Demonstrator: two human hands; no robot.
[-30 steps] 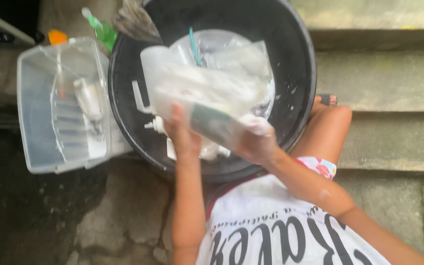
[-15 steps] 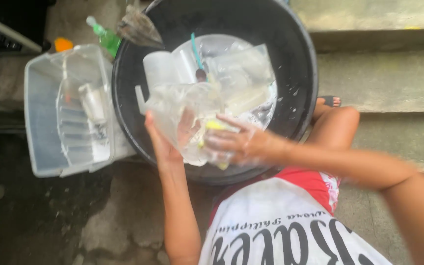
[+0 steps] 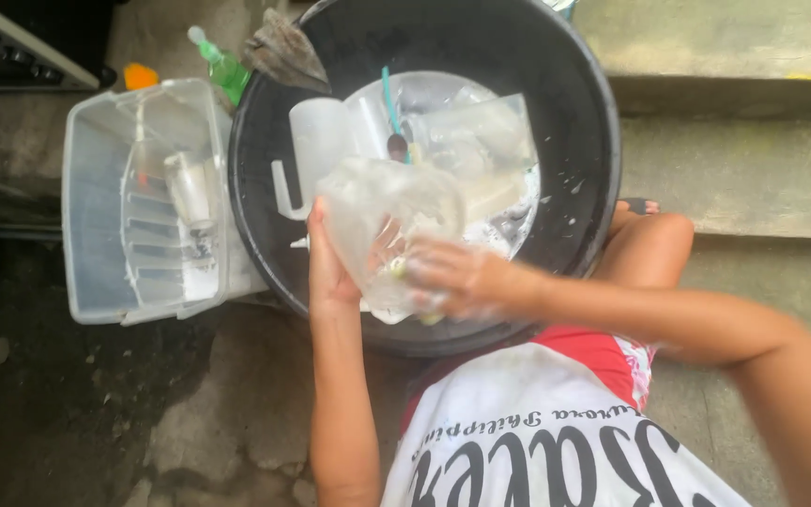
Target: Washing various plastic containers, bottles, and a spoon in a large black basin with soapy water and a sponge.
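A clear plastic container (image 3: 382,221) is held tilted over the near side of the big black basin (image 3: 574,122). The left hand (image 3: 328,268) cups its side, fingers wrapped round the wall. The right hand (image 3: 457,277) presses against its front, blurred, fingers curled on something yellowish I can't make out. More clear plastic ware lies in the basin. To the left stands a clear dish rack (image 3: 96,216), a green bottle (image 3: 222,68) behind it.
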